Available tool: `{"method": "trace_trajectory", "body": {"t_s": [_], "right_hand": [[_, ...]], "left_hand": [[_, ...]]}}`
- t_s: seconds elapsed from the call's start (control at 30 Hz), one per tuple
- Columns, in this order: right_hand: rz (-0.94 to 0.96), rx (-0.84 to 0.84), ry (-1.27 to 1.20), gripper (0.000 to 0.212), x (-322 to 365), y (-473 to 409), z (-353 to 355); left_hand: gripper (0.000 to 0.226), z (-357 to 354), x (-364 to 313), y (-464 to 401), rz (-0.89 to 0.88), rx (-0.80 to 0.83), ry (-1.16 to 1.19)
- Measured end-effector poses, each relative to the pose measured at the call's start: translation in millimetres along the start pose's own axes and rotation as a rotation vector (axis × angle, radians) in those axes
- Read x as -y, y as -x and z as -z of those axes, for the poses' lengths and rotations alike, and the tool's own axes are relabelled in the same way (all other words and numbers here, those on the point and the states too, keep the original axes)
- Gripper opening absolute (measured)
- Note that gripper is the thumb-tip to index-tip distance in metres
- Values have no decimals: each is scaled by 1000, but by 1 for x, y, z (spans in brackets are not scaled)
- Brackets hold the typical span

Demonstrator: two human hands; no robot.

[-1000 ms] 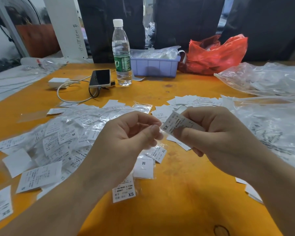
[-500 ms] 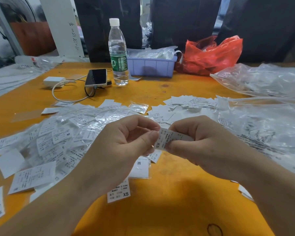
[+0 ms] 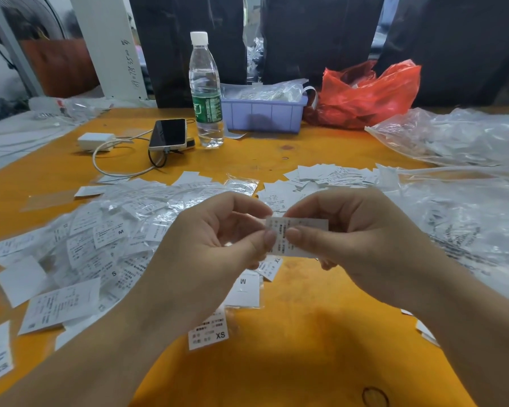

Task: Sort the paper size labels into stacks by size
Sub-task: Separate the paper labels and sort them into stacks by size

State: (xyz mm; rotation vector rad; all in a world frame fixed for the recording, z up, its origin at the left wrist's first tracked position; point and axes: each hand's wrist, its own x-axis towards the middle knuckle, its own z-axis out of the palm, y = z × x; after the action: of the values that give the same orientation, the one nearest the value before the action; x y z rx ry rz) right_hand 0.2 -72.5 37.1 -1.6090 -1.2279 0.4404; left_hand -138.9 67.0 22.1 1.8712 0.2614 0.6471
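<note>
Head view, your grip: your left hand and your right hand pinch one paper label together, thumb against forefinger on each side, with the other fingers loosely curled. The left pinch takes the label's left edge, and the right pinch sits just beside it, nearer the middle.

Head view, where the label is: it is lifted above the orange table, between your two hands and free of the papers under it.

Head view, how the label points: its long axis looks to run left to right, almost level, and the printed face is turned to you. The size letter I cannot read, because your thumbs and the blur cover it.

Head view, around the grip: left of the grip lies the loose heap of labels, many in clear sleeves. Below the grip lie single labels, one marked M and one marked SX. Beyond the grip, a little to the right, is a small pile of labels.

Step in hand: I judge that you are checking or separating one label, and it is not yet placed.

Next move: you need first to read the size, then let one pinch go and lay the label flat on the stack of the same size, with edges matched.
</note>
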Motion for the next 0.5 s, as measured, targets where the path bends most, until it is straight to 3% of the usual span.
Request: {"method": "trace_trajectory", "body": {"t_s": [0.23, 0.43, 0.5], "right_hand": [[32, 72, 11, 16, 1, 2, -2], [-6, -17, -121, 33, 1, 2, -5], [-9, -72, -158, 29, 1, 1, -3]], "left_hand": [[22, -1, -2, 1, 29, 26, 71], [22, 1, -5, 0, 43, -2, 148], [21, 2, -6, -1, 63, -40, 179]]}}
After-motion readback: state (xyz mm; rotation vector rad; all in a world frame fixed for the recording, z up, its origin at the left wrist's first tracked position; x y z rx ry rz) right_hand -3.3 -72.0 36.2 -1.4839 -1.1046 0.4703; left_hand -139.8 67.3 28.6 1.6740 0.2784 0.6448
